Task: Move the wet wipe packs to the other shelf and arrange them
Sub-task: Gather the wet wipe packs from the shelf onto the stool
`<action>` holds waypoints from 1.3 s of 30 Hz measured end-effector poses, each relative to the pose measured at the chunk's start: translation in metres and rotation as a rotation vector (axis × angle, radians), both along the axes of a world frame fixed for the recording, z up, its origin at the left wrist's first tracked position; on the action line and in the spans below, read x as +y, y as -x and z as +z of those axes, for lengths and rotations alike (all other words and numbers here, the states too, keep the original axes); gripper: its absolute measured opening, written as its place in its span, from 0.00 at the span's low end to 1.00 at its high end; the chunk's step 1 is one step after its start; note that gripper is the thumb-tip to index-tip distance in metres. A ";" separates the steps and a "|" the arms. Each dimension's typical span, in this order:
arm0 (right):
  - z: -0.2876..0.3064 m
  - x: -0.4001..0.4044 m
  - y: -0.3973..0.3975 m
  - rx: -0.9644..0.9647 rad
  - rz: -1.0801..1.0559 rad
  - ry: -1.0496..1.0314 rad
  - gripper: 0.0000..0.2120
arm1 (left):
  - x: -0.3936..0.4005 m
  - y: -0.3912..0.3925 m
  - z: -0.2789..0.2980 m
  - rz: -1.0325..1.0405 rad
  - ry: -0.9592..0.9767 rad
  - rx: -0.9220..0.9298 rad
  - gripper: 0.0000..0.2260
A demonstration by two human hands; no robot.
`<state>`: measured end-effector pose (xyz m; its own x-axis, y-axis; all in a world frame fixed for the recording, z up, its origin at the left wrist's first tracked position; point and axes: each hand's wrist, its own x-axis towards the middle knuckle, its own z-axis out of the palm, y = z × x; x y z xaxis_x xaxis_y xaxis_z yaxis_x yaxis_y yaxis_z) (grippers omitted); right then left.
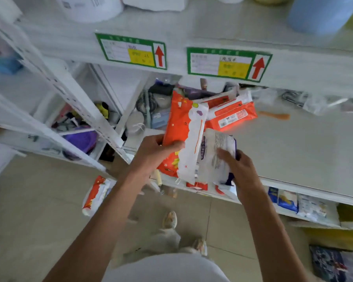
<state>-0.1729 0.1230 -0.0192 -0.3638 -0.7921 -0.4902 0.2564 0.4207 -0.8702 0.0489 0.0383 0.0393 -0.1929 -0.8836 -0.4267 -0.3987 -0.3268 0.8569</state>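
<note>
From the head view, the only one given, the task is judged to be partly done. An orange and white wet wipe pack [183,137] is held upright at the front edge of the grey shelf [293,143], gripped by the left hand [155,151], whose thumb is curled over the pack's face. A second, white and purple pack [216,157] is held just beside it by the right hand [238,169], with the fingers laid over its printed back and the thumb apparently behind. Both grips are thus closed around packs; neither is empty.

Behind the held packs, two or so orange packs [230,115] are seen lying on the same shelf, tilted and overlapped rather than squared up. Whether this shelf is the source or the destination cannot be told with certainty; since the packs there lie loosely heaped, arranging is judged to be still outstanding in either case.

Another orange and white pack [95,194] is seen lower down, over the tiled floor [39,220] near the shelf upright [80,110]; the frame is blurred and it cannot be told whether it is lying there or resting on something. It is judged to be still awaiting handling. More packets are visible on the lowest shelf [314,218] at right, but their kind is unclear.
</note>
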 end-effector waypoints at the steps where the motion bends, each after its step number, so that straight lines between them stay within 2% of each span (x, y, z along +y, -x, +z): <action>1: 0.003 0.007 -0.017 -0.025 0.012 0.027 0.25 | 0.010 -0.017 0.000 0.022 -0.021 -0.011 0.11; 4: 0.010 0.027 -0.076 -0.078 0.085 0.070 0.27 | 0.031 -0.072 0.000 0.075 -0.022 -0.056 0.20; 5: 0.009 0.034 -0.096 -0.105 0.105 0.083 0.26 | 0.036 -0.089 0.001 0.089 -0.016 -0.046 0.19; 8: 0.005 0.047 -0.151 -0.148 0.156 0.130 0.25 | 0.046 -0.138 0.002 0.105 0.030 0.023 0.06; 9: 0.001 0.048 -0.170 -0.149 0.165 0.133 0.24 | 0.048 -0.156 0.000 0.101 0.054 0.039 0.05; 13: -0.031 0.029 -0.250 -0.034 0.231 0.110 0.21 | 0.039 -0.249 -0.033 0.082 0.080 0.014 0.12; 16: -0.071 0.004 -0.317 0.044 0.226 0.064 0.26 | 0.024 -0.330 -0.077 0.079 -0.008 -0.032 0.21; 17: -0.088 -0.003 -0.340 0.063 0.230 0.046 0.25 | 0.019 -0.356 -0.091 0.078 -0.050 -0.047 0.23; 21: -0.159 -0.038 -0.423 -0.003 0.236 -0.043 0.17 | -0.002 -0.450 -0.164 0.128 -0.202 -0.113 0.33; 25: -0.240 -0.069 -0.482 0.023 0.234 -0.213 0.06 | -0.021 -0.523 -0.239 0.250 -0.326 -0.218 0.31; 28: -0.305 -0.091 -0.509 0.079 0.267 -0.284 0.09 | -0.042 -0.551 -0.294 0.194 -0.422 -0.273 0.27; 31: -0.380 -0.109 -0.521 0.106 0.334 -0.368 0.16 | -0.069 -0.556 -0.355 0.128 -0.489 -0.288 0.29; 33: -0.442 -0.117 -0.519 0.111 0.387 -0.420 0.24 | -0.089 -0.551 -0.397 0.155 -0.487 -0.274 0.23; 35: -0.494 -0.126 -0.516 0.143 0.404 -0.434 0.25 | -0.110 -0.541 -0.440 0.198 -0.470 -0.244 0.20; 39: -0.513 -0.158 -0.523 0.223 0.409 -0.446 0.25 | -0.137 -0.518 -0.505 0.131 -0.416 -0.209 0.17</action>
